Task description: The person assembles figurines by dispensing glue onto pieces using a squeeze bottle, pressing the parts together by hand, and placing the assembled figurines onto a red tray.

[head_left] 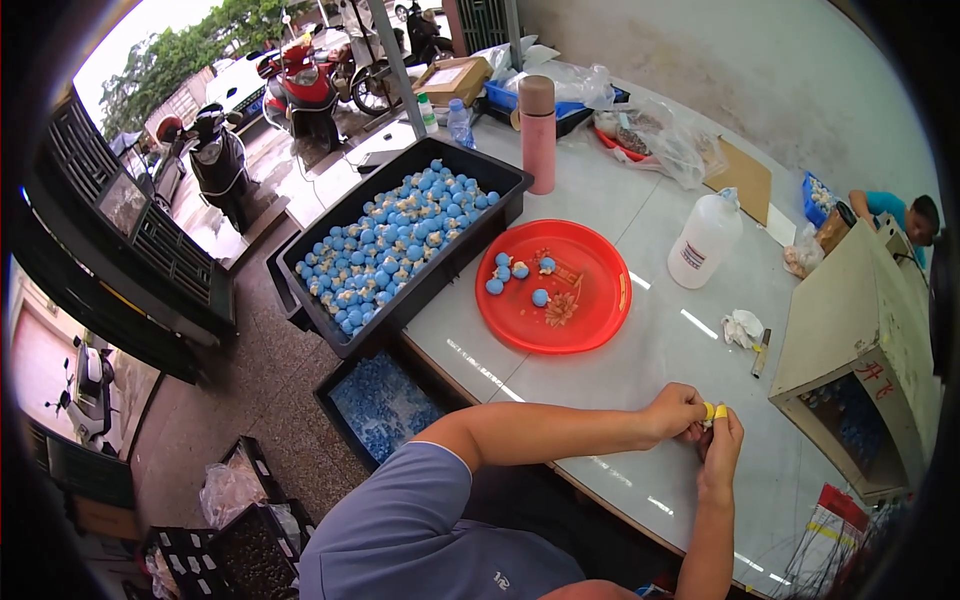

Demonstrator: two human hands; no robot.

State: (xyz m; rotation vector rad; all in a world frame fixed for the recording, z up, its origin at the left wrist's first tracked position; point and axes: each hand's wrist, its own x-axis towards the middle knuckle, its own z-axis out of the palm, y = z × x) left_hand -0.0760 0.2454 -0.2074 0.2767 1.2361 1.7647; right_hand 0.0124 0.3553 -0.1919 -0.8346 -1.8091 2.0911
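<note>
My left hand [674,413] and my right hand [722,448] meet above the right part of the tabletop, fingers pinched together. Yellow wraps cover the touching fingertips. Something small and pale shows between them, too little to name. Ahead and to the left lies a round red plastic tray [600,325], on which several small blue balls [540,297] with pale tops rest. Farther left, a deep black crate [440,290] is filled with many more such balls.
A white plastic bottle [706,240], a crumpled white tissue [742,328] and a short blade-like tool [761,353] lie beyond my hands. A pink flask [537,135] stands behind the tray. At right is an open-fronted box [860,350]; a person [905,215] sits past it.
</note>
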